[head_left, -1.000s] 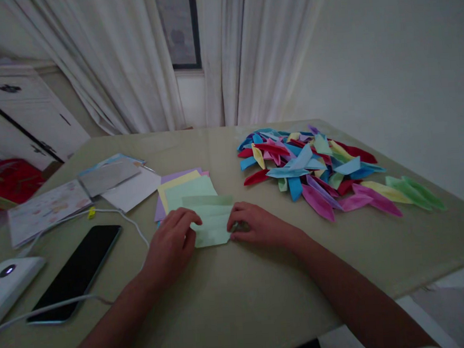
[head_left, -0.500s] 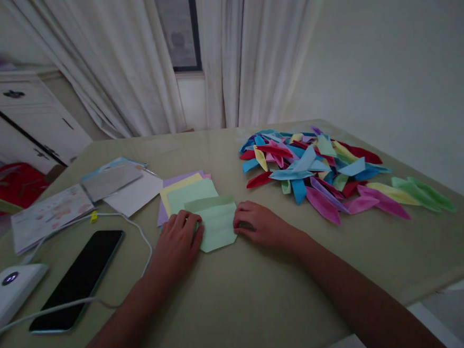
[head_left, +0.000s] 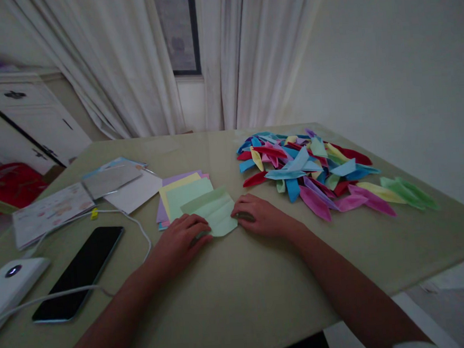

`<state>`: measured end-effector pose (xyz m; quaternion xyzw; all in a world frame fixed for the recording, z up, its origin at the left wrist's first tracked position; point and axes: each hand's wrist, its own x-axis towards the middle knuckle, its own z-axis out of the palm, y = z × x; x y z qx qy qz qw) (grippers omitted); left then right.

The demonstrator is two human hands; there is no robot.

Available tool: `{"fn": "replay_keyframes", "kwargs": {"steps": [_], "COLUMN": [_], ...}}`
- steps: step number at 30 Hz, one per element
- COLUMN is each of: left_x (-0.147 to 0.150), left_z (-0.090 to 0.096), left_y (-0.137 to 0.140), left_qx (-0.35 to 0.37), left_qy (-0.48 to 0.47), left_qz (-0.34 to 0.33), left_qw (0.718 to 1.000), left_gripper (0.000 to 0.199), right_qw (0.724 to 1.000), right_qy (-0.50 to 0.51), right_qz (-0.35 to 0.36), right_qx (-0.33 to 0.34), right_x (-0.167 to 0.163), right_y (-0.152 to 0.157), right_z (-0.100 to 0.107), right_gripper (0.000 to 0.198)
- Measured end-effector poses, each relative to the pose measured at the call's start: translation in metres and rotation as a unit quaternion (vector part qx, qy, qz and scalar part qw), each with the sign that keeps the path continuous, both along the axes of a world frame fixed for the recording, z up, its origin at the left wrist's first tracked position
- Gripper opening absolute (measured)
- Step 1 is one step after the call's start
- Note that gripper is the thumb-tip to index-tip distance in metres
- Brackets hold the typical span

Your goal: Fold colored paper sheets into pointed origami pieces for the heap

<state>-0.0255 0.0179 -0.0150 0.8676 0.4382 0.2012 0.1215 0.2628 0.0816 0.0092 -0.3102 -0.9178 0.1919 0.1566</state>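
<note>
A light green sheet of folding paper (head_left: 215, 211) lies on the table in front of me, creased across and turned at a slant. My left hand (head_left: 183, 240) has its fingers curled at the sheet's lower left edge, thumb against it. At the right edge, my right hand (head_left: 258, 214) pinches the paper between thumb and bent fingers. Fingertips hide parts of both edges. Just behind the left hand is a stack of square coloured papers (head_left: 186, 194), green on top, with yellow, purple and pink edges showing beneath.
A heap of folded coloured paper pieces (head_left: 295, 164) spreads over the right back of the table (head_left: 241, 306). To the left lie a black phone (head_left: 80, 275), a white power bank (head_left: 19, 281) with a white cable (head_left: 140, 231), a printed card (head_left: 52, 213) and a clear packet (head_left: 111, 181).
The green sheet has turned anticlockwise and moved slightly away from me. My left hand has slid right along its lower edge; my right hand stays at the right edge.
</note>
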Motion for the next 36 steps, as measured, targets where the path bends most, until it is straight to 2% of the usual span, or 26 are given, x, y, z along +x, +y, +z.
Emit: {"fn": "replay_keyframes", "kwargs": {"steps": [7, 9, 14, 17, 22, 25, 28, 32, 36], "left_x": [0.009, 0.013, 0.021, 0.018, 0.006, 0.006, 0.010, 0.012, 0.012], "left_z": [-0.006, -0.009, -0.009, -0.006, -0.012, -0.015, -0.013, -0.008, -0.010], "left_y": [-0.002, -0.006, -0.015, -0.013, -0.005, -0.004, -0.007, -0.009, -0.012], "left_qx": [0.010, 0.010, 0.032, 0.081, 0.127, 0.117, 0.114, 0.112, 0.109], "left_qy": [-0.026, -0.026, -0.024, -0.014, 0.025, 0.059, 0.074, 0.069, 0.057], "left_qz": [0.063, 0.033, -0.014, 0.027, 0.156, 0.155, 0.126, 0.108, 0.084], "left_qw": [0.998, 0.999, 0.999, 0.996, 0.979, 0.979, 0.983, 0.985, 0.989], "left_gripper": [0.026, 0.025, 0.026, 0.029, 0.033, 0.034, 0.032, 0.028, 0.025], "right_qw": [0.999, 0.999, 0.996, 0.994, 0.991, 0.988, 0.985, 0.983, 0.982], "right_qy": [-0.022, -0.024, -0.030, -0.044, -0.069, -0.069, -0.073, -0.079, -0.063], "right_qz": [-0.011, -0.028, -0.076, -0.092, -0.111, -0.136, -0.153, -0.161, -0.173], "right_qx": [0.030, 0.034, 0.033, 0.027, 0.011, 0.013, 0.023, 0.036, 0.051], "right_x": [-0.003, -0.006, -0.016, -0.020, -0.021, -0.021, -0.018, -0.013, -0.013], "right_y": [-0.001, -0.003, -0.012, -0.017, -0.018, -0.015, -0.011, -0.004, 0.002], "right_z": [0.005, 0.003, -0.009, -0.014, -0.015, -0.015, -0.017, -0.017, -0.016], "right_gripper": [0.027, 0.032, 0.066, 0.075, 0.080, 0.083, 0.077, 0.054, 0.043]}}
